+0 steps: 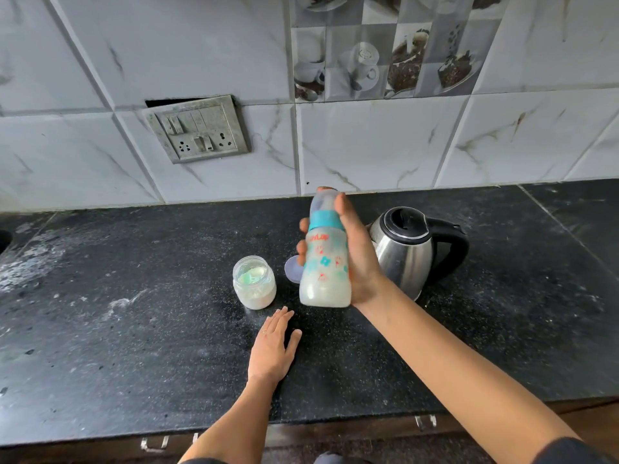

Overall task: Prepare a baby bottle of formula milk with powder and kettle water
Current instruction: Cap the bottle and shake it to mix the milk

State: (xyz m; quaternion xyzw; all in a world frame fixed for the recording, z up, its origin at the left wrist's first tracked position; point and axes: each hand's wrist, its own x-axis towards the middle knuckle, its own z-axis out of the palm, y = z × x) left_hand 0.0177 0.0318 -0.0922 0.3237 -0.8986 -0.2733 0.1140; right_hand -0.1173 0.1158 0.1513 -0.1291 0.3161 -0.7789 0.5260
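Observation:
My right hand (356, 252) is wrapped around a baby bottle (325, 262), held upright in the air above the counter. The bottle has a teal collar, a cap on top and printed flowers, and whitish milk fills its lower part; it looks slightly blurred. My left hand (273, 346) lies flat on the black counter (134, 329), fingers apart, holding nothing. An open clear jar of white powder (254, 283) with a green scoop inside stands just left of the bottle. A steel kettle (412, 252) with a black lid and handle stands behind my right wrist.
A small greyish-purple lid (292, 269) lies on the counter between jar and bottle, partly hidden. White powder dust streaks the counter at the left. A switch-and-socket plate (197, 128) sits on the tiled wall. Drawer handles (425, 421) show below the counter's front edge.

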